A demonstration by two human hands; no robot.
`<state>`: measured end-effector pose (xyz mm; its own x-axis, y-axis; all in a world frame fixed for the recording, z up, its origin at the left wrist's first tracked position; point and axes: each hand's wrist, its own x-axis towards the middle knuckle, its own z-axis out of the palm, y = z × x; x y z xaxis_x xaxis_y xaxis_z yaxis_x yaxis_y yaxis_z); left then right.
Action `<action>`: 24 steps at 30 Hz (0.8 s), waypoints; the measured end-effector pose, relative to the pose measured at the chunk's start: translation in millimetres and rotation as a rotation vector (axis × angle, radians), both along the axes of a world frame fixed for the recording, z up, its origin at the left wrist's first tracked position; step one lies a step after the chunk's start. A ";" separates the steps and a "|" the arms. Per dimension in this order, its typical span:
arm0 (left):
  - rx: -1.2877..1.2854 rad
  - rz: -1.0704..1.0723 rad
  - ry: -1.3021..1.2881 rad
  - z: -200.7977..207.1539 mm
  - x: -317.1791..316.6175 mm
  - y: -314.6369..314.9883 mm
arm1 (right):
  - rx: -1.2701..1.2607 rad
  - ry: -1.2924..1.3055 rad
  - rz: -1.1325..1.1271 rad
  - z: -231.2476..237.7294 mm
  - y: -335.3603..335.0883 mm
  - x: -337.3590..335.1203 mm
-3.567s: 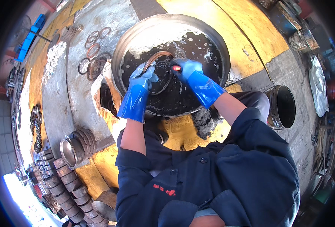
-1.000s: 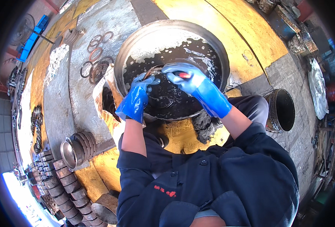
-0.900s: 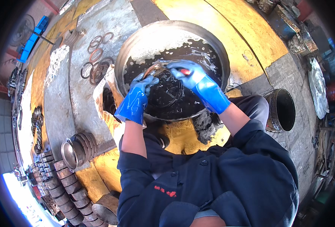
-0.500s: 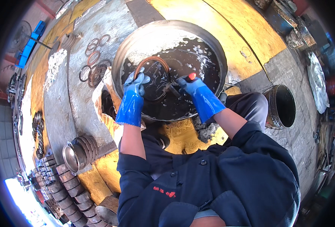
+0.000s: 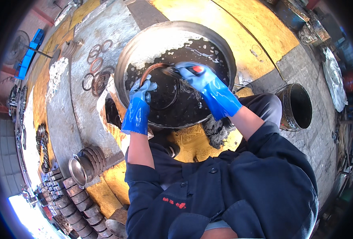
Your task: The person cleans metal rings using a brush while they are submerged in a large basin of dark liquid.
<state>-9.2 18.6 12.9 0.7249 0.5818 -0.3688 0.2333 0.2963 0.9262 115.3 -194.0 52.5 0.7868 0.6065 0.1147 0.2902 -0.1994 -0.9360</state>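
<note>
A wide round metal basin of dark liquid with white foam stands in front of me. My left hand, in a blue rubber glove, grips a reddish-brown ring at its left side, tilted over the liquid. Part of the ring's lower edge is dark and hard to make out against the liquid. My gloved right hand is closed around a brush with a red-ended handle. The brush's blurred head meets the upper right of the ring.
Several loose rings lie on the floor left of the basin, beside an open sack. Stacked metal rings and rows of metal cylinders sit lower left. A black bucket stands at right; a dark clump lies below the basin.
My right hand has moved up and left with the brush, from the ring's lower right to its upper right. My left hand keeps hold of the ring, which now looks flatter.
</note>
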 end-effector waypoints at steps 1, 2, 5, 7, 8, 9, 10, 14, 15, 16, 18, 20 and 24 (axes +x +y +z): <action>0.006 -0.028 0.005 1.8 9.9 -5.6 | 0.046 -0.024 0.028 5.2 1.9 5.1; 0.008 -0.031 0.006 2.8 11.2 -6.6 | 0.097 -0.038 0.076 5.7 10.3 10.7; -0.061 -0.012 0.013 1.0 8.1 -3.9 | -0.018 -0.240 0.040 -7.3 19.2 28.0; -0.069 0.002 -0.110 -2.6 3.9 1.0 | -0.071 -0.119 -0.031 -26.3 16.9 32.0; -0.071 0.000 -0.111 -2.2 5.6 0.0 | -0.068 0.031 -0.059 -40.2 13.2 35.0; -0.082 0.008 -0.135 -1.8 7.0 -0.9 | -0.155 0.093 -0.074 -54.0 7.2 37.5; -0.095 0.020 -0.155 -2.7 7.3 -1.0 | -0.242 0.157 -0.085 -65.8 3.7 38.0; -0.030 0.017 -0.173 -9.3 1.7 -0.5 | -0.345 0.339 -0.037 -95.3 9.1 13.5; -0.029 0.064 -0.155 -12.3 -8.7 6.5 | -0.215 0.432 -0.028 -92.0 12.9 -8.7; -0.048 0.005 -0.181 -6.3 16.6 -12.0 | -0.184 0.395 -0.104 -126.0 -7.6 11.1; -0.030 0.028 -0.215 -8.2 11.8 -11.2 | -0.143 0.667 -0.182 -133.9 -2.3 -6.2; -0.015 0.052 -0.182 -7.0 13.5 -13.4 | -0.030 0.746 -0.153 -132.7 -1.0 -10.5; 0.003 0.071 -0.128 -3.8 8.6 -14.0 | -0.063 0.529 -0.072 -86.8 7.9 -5.5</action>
<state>-0.7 4.6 9.1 0.7230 0.6344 -0.2735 0.0915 0.3046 0.9481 109.9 -186.1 -34.3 0.7671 0.5419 -0.3435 -0.2342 -0.2619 -0.9362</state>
